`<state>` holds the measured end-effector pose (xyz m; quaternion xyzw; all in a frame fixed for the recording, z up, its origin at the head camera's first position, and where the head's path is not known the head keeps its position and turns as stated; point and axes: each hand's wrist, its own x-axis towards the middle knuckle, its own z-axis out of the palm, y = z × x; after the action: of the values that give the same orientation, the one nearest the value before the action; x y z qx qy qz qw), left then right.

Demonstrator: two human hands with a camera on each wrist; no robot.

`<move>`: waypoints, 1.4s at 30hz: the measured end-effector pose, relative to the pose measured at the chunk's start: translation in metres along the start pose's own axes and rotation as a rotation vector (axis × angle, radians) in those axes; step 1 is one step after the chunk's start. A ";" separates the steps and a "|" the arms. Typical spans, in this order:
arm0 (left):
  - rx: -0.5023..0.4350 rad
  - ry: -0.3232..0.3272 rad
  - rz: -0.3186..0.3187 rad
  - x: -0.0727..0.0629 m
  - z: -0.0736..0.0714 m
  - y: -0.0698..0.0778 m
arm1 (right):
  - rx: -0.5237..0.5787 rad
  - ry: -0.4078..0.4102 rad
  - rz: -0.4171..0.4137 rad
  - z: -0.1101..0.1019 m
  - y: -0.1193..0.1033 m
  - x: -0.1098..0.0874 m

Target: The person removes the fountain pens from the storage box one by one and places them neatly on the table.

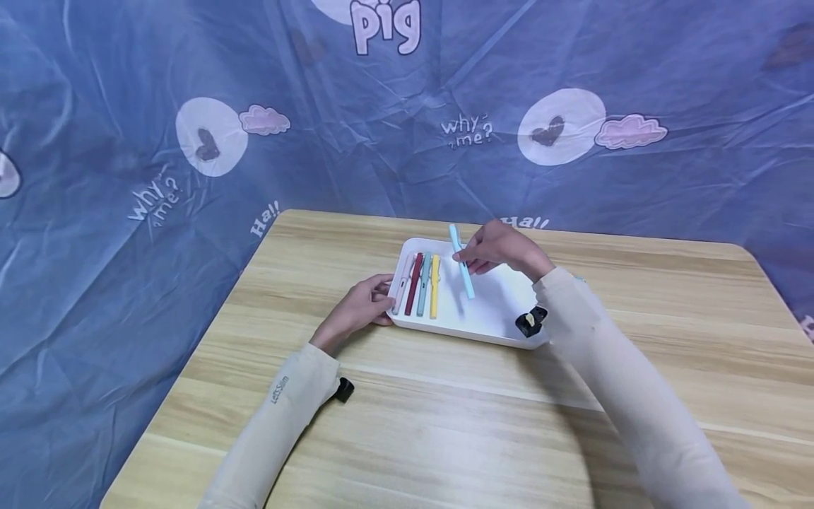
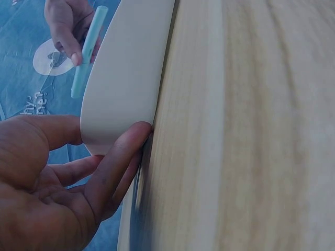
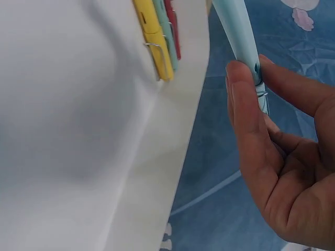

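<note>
A white tray [image 1: 490,311] lies on the table, gripped at its left end by my left hand [image 1: 361,305]. The left wrist view shows the fingers against the tray's outer wall [image 2: 128,68]. Above the tray, my right hand [image 1: 505,246] pinches a light blue pen [image 1: 468,284] between thumb and fingers, its lower end tilted toward me. Side by side in the tray's left part lie a pale pink pen [image 1: 403,285], a dark red pen [image 1: 413,284], a teal pen [image 1: 423,284] and a yellow pen [image 1: 434,286]. The right forearm hides the tray's right end.
The wooden table [image 1: 445,438] extends around the tray. Behind it hangs a blue printed cloth [image 1: 394,155]. Black devices sit at the left wrist [image 1: 344,389] and the right wrist [image 1: 531,322]. A small teal bit [image 1: 580,279] shows behind the right sleeve.
</note>
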<state>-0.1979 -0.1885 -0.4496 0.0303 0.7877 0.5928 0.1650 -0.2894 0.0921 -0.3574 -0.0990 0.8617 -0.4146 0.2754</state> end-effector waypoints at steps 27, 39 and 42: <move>0.026 0.005 -0.013 -0.002 0.002 0.000 | 0.061 0.174 0.007 -0.044 0.035 -0.068; 0.024 0.003 -0.015 -0.004 0.001 0.001 | 0.078 0.271 0.023 -0.050 0.076 -0.091; 0.028 0.002 -0.016 -0.002 0.001 0.000 | 0.102 0.289 0.025 -0.051 0.086 -0.096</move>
<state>-0.1956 -0.1881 -0.4491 0.0258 0.7963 0.5805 0.1682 -0.2330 0.2186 -0.3600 -0.0135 0.8714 -0.4641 0.1583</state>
